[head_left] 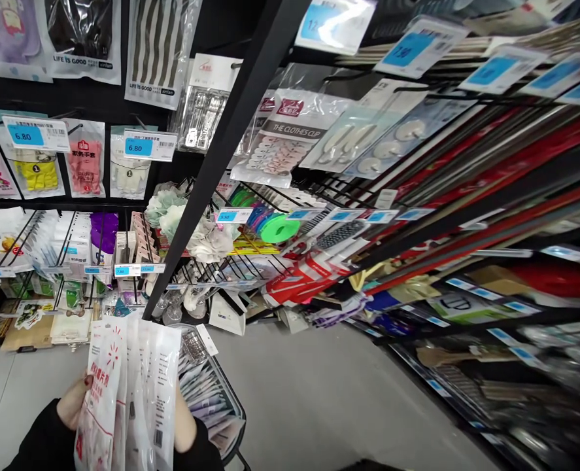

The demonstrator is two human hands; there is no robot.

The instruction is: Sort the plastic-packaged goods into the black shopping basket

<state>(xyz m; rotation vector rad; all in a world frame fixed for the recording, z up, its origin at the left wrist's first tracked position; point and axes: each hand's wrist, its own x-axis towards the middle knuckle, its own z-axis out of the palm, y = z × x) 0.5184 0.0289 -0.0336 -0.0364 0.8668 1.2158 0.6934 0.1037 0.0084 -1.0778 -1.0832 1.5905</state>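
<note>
Several flat white packets with red print (127, 392) are held upright at the bottom left of the head view. My left hand (72, 400) grips their left edge, fingers curled round them. My right hand (184, 422) holds the right side from behind, mostly hidden by the packets. Both sleeves are black. Just behind the packets sits a wire basket (221, 392) filled with more flat packaged goods.
Black wire shop shelving (221, 157) carries hanging goods: gloves (86, 167), clothes clips (284, 140), bath sponges (172, 209), green rolls (277, 229), with blue price tags (25, 135). Long shelves run down the right. Grey floor (319, 392) lies between.
</note>
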